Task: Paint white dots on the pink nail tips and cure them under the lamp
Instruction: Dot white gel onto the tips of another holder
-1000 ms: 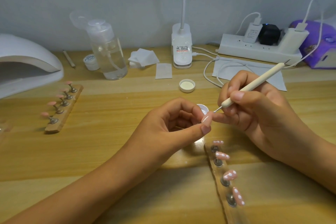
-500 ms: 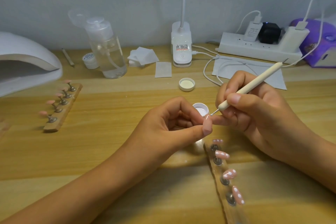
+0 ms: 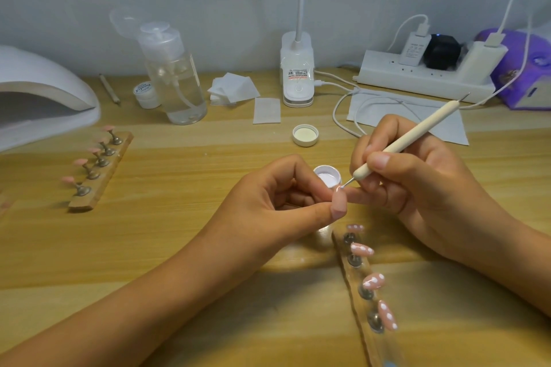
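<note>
Left hand pinches one pink nail tip between thumb and forefinger, other fingers curled in, above mid-table. Right hand grips a cream dotting tool pen-fashion, its metal point touching the tip's far end. Open pot of white paint sits just behind, with its lid farther back. Four dotted tips stand on the near holder strip. Five plain pink tips are on the left strip, near the white curing lamp. Print on the small jar and the clip-lamp sticker is too small to read.
</note>
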`<state>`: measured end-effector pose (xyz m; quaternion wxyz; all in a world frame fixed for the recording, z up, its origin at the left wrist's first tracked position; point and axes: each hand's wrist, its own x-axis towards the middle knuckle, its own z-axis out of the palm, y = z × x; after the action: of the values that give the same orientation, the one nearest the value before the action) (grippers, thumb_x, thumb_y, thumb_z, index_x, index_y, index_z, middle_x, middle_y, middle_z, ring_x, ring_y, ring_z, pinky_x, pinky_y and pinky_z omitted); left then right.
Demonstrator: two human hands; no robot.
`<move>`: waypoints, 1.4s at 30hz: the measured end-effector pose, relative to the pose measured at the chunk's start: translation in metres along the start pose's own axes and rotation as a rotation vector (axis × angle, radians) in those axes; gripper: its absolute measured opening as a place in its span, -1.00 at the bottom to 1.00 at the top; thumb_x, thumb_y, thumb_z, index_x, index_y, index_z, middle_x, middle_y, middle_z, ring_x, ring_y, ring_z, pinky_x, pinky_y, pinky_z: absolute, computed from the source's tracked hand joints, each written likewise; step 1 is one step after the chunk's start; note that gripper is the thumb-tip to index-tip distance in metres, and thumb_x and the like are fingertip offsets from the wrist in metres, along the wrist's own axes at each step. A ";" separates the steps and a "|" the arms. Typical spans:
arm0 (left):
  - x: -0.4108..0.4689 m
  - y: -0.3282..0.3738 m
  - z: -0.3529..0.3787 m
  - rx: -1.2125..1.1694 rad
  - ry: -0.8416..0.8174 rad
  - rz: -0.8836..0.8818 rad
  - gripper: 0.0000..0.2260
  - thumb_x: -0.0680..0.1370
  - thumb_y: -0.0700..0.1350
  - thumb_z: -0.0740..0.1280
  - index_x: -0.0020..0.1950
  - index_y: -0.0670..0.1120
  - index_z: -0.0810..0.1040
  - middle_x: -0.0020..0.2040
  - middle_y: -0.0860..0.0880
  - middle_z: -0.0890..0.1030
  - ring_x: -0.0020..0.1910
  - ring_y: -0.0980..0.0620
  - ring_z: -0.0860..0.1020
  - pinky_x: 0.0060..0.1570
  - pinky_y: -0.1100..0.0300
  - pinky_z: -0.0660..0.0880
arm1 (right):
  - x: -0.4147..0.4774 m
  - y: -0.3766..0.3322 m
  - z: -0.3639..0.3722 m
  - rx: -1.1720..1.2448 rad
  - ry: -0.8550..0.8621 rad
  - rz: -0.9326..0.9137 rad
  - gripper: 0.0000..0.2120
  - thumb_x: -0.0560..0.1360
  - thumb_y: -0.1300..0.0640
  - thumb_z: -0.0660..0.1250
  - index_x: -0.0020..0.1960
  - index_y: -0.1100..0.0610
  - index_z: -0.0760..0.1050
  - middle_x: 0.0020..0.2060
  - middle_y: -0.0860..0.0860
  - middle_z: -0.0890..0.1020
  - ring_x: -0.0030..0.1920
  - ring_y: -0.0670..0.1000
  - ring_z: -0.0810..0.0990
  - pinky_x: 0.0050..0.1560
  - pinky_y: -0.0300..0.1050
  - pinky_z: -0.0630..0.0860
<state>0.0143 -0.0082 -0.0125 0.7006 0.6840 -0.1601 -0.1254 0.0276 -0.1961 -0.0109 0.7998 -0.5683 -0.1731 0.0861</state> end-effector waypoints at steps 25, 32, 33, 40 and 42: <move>0.001 -0.002 -0.001 -0.006 -0.029 0.008 -0.90 0.34 -0.16 0.49 -0.25 -0.06 0.59 -0.22 -0.07 0.62 -0.19 0.03 0.53 -0.14 0.22 0.47 | 0.000 -0.001 0.000 -0.013 0.003 0.002 -0.96 0.34 0.16 0.36 -0.27 0.05 0.53 -0.37 0.03 0.52 -0.36 -0.12 0.54 -0.24 -0.15 0.61; 0.001 -0.002 -0.001 0.006 -0.029 0.007 -0.89 0.34 -0.15 0.49 -0.25 -0.10 0.57 -0.21 -0.09 0.63 -0.20 0.05 0.53 -0.15 0.22 0.48 | 0.000 0.000 0.000 -0.010 -0.007 0.010 -0.96 0.34 0.16 0.37 -0.27 0.04 0.54 -0.36 0.02 0.55 -0.36 -0.13 0.54 -0.24 -0.17 0.61; 0.000 -0.001 -0.001 0.007 -0.029 0.007 -0.89 0.34 -0.14 0.49 -0.25 -0.10 0.57 -0.20 -0.10 0.63 -0.20 0.06 0.53 -0.15 0.22 0.48 | 0.000 0.000 -0.001 -0.012 -0.010 0.011 -0.96 0.34 0.16 0.37 -0.27 0.04 0.54 -0.35 0.02 0.55 -0.36 -0.13 0.54 -0.24 -0.18 0.61; 0.001 -0.002 -0.001 -0.002 -0.036 0.014 -0.90 0.34 -0.16 0.49 -0.25 -0.04 0.59 -0.24 -0.02 0.61 -0.22 0.08 0.52 -0.18 0.27 0.46 | 0.001 0.000 -0.002 -0.002 -0.015 0.010 -0.95 0.34 0.17 0.36 -0.27 0.04 0.54 -0.36 0.02 0.54 -0.37 -0.13 0.52 -0.25 -0.18 0.61; 0.001 -0.002 -0.001 0.003 -0.035 0.014 -0.90 0.34 -0.16 0.49 -0.24 -0.05 0.59 -0.24 -0.02 0.61 -0.23 0.10 0.51 -0.19 0.28 0.46 | 0.001 0.001 -0.002 -0.001 -0.016 0.009 -0.95 0.34 0.17 0.36 -0.27 0.05 0.54 -0.36 0.02 0.53 -0.37 -0.13 0.52 -0.25 -0.17 0.61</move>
<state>0.0156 -0.0080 -0.0143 0.6975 0.6815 -0.1775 -0.1322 0.0289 -0.1978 -0.0119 0.7978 -0.5686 -0.1769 0.0943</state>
